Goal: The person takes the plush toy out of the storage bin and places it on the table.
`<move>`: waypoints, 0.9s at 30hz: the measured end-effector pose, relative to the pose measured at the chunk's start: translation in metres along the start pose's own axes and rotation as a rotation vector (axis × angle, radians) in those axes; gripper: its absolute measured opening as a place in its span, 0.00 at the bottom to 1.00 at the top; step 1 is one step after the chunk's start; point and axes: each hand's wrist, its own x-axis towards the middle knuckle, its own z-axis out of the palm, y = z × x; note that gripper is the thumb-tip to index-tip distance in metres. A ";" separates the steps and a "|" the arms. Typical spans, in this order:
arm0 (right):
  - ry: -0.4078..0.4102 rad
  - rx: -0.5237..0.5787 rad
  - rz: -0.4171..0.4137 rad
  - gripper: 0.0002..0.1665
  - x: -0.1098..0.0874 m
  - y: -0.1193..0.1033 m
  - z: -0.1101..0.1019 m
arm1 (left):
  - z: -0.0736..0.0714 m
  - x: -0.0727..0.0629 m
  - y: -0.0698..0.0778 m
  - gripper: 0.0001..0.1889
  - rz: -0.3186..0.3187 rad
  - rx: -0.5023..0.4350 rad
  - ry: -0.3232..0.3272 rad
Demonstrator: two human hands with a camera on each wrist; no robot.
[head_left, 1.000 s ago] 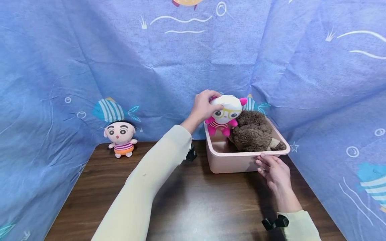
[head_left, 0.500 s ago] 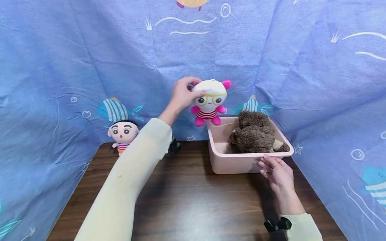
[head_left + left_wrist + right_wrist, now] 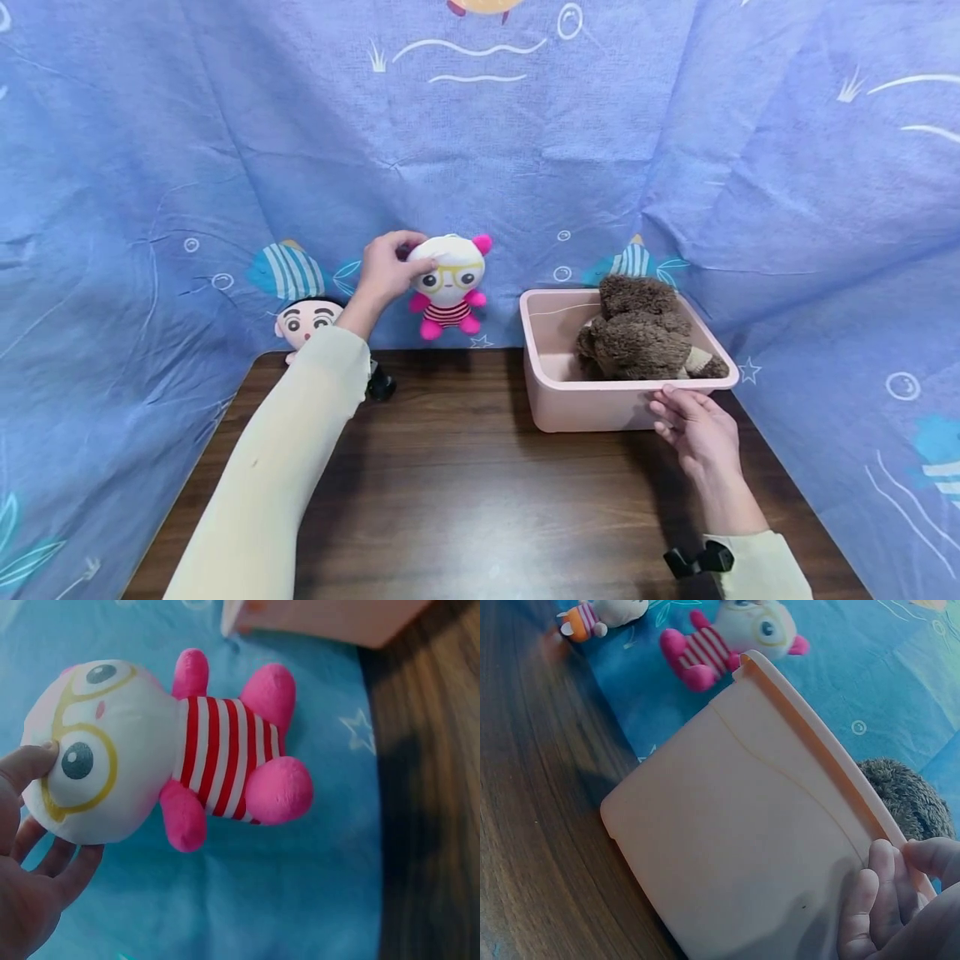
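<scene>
My left hand (image 3: 387,268) grips a pink-and-white plush doll (image 3: 447,283) by the side of its head, thumb in front and fingers behind. The doll has yellow glasses and a red-striped body, and hangs upright above the table's back edge. In the left wrist view the doll's striped body (image 3: 229,754) shows whole. My right hand (image 3: 701,433) pinches the front rim of a pink plastic bin (image 3: 585,406), thumb over the rim and fingers against the outer wall (image 3: 742,825). A brown furry plush toy (image 3: 637,333) lies inside the bin.
A plush doll with black hair (image 3: 303,321) sits at the table's back left, partly hidden behind my left sleeve (image 3: 277,442). The dark wooden table (image 3: 457,492) stretches in front. A blue curtain (image 3: 450,158) with sea prints hangs behind and at both sides.
My left hand has carried the pink-and-white doll out of the bin, up and left, then lower beyond the bin's left side. My right hand stays on the rim.
</scene>
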 end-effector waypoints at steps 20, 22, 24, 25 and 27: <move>0.025 -0.030 0.003 0.09 0.001 0.001 0.002 | 0.018 -0.020 -0.086 0.24 -0.156 0.083 -0.152; 0.026 -0.033 -0.001 0.09 0.000 0.001 0.002 | 0.020 -0.021 -0.088 0.24 -0.154 0.088 -0.160; 0.025 -0.034 -0.006 0.09 0.000 0.001 0.002 | 0.022 -0.022 -0.090 0.25 -0.149 0.091 -0.158; 0.023 -0.033 -0.007 0.09 0.000 0.001 0.002 | 0.023 -0.022 -0.091 0.25 -0.147 0.093 -0.154; 0.024 -0.034 -0.011 0.09 0.000 0.001 0.001 | 0.026 -0.022 -0.093 0.25 -0.150 0.093 -0.147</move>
